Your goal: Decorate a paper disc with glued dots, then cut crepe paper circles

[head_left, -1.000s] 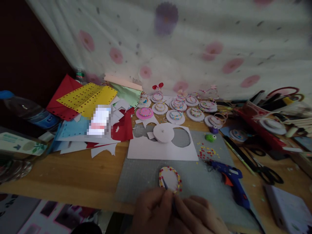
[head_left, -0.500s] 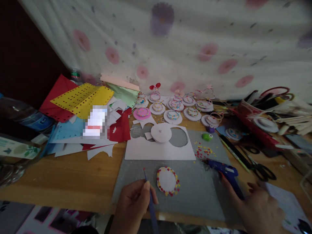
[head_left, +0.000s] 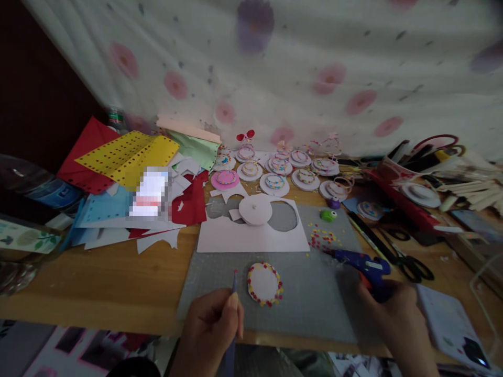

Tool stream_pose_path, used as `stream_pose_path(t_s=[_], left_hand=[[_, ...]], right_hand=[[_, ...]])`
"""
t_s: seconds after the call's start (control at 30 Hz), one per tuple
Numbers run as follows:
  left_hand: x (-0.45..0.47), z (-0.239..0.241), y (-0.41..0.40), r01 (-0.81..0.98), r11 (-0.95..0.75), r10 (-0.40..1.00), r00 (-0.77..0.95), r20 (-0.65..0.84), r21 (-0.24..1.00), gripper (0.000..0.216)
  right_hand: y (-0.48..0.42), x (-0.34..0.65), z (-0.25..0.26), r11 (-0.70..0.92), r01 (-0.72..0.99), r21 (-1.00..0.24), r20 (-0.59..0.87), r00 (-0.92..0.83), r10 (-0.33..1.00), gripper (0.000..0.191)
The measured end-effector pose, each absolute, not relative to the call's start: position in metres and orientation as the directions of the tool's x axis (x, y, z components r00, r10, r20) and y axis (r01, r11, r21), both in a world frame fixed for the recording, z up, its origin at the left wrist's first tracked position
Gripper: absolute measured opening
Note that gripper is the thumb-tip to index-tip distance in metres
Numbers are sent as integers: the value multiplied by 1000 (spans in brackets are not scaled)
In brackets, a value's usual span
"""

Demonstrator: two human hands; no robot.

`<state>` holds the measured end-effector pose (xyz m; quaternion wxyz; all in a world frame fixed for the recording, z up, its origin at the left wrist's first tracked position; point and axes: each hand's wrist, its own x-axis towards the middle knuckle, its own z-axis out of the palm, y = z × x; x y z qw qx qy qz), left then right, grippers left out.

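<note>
My left hand (head_left: 214, 324) is closed round a slim blue-purple stick (head_left: 234, 287), held upright with a tiny red piece at its tip. Just right of it, a white paper disc (head_left: 264, 283) lies on the grey cutting mat (head_left: 306, 314), its rim ringed with small red and yellow pieces. At the mat's right side, my right hand (head_left: 396, 319) has its fingers round the handle of a blue glue gun (head_left: 363, 264) with an orange trigger. The gun's nozzle points left, towards scattered red and yellow pieces (head_left: 324, 238).
A cut-out white card (head_left: 251, 242) carries a round paper piece (head_left: 255, 210). Several decorated discs (head_left: 274, 183) stand behind it. Scissors (head_left: 411, 262) and a phone (head_left: 451, 319) lie right; coloured paper sheets (head_left: 129, 157) and a bottle (head_left: 43, 183) are left.
My right hand has gone from reaching beside the glue gun to closing on its handle, and the gun has turned flatter. My left hand still holds the stick, now more upright.
</note>
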<state>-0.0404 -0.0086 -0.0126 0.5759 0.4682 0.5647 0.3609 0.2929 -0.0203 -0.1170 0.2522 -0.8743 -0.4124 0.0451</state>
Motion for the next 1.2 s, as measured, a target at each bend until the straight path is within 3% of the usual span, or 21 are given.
stream_pose_path(t_s=[0.13, 0.33, 0.5, 0.83, 1.03, 1.2], left_hand=[[-33, -1, -8, 137, 270, 944, 156, -290, 953, 62], [-24, 5, -15, 247, 117, 966, 198, -168, 962, 56], [-22, 7, -21, 394, 23, 977, 186, -103, 919, 50], [-15, 12, -16, 399, -109, 974, 224, 19, 910, 43], [-16, 13, -14, 385, -118, 971, 236, 26, 915, 42], [-16, 12, -15, 399, -88, 980, 198, 8, 912, 43]], right_hand=[[-20, 268, -78, -432, 632, -644, 97, 627, 773, 57], [-24, 198, -16, -172, 581, -795, 159, 474, 866, 28], [-26, 182, -3, 16, 665, -747, 297, 311, 903, 21], [-29, 176, 1, -63, 629, -775, 244, 389, 888, 17], [-27, 182, -4, 6, 678, -735, 298, 315, 901, 18], [-27, 179, -3, -45, 656, -753, 252, 351, 902, 17]])
